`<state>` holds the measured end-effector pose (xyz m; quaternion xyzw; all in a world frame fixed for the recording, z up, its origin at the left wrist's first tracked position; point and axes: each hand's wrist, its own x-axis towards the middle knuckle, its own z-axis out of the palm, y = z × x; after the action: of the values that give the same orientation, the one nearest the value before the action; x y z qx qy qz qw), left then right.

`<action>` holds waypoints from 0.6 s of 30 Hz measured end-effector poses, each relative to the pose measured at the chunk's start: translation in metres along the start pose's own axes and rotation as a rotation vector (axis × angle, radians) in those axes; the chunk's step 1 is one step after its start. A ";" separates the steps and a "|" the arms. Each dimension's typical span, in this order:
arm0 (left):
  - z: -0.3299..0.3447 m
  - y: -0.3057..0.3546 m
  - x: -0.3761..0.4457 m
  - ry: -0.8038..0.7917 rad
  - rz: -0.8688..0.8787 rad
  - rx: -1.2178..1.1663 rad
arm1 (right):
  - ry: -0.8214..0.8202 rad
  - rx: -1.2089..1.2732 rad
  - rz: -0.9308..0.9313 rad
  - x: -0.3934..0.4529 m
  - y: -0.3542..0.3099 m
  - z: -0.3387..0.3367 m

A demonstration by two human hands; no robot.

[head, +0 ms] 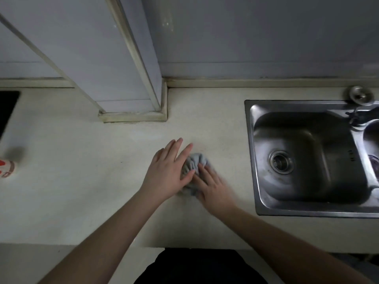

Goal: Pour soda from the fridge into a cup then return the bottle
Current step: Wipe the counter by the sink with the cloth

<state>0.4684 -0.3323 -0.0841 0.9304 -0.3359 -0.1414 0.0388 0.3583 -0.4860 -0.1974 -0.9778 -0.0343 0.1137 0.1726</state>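
A crumpled grey cloth (195, 160) lies on the pale countertop (82, 181) near its middle. My left hand (168, 173) rests flat on the cloth's left side with fingers stretched out. My right hand (213, 187) presses on its right side, fingers bent over the fabric, slightly blurred. A paper cup (7, 168) with red markings stands at the far left edge, blurred and partly cut off. No soda bottle or fridge shows in this view.
A steel sink (307, 156) with a drain sits at the right, its tap (361, 117) and a round metal fitting (361, 95) behind it. A boxed column (131, 111) juts onto the counter at the back. A black hob edge (8, 107) shows far left.
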 end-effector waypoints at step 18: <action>0.001 0.019 -0.002 0.069 0.003 0.014 | 0.144 0.060 0.273 0.030 0.132 -0.063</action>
<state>0.4549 -0.3451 -0.0810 0.9345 -0.3367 -0.1068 0.0439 0.4055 -0.6276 -0.1921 -0.9734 0.1147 0.0668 0.1869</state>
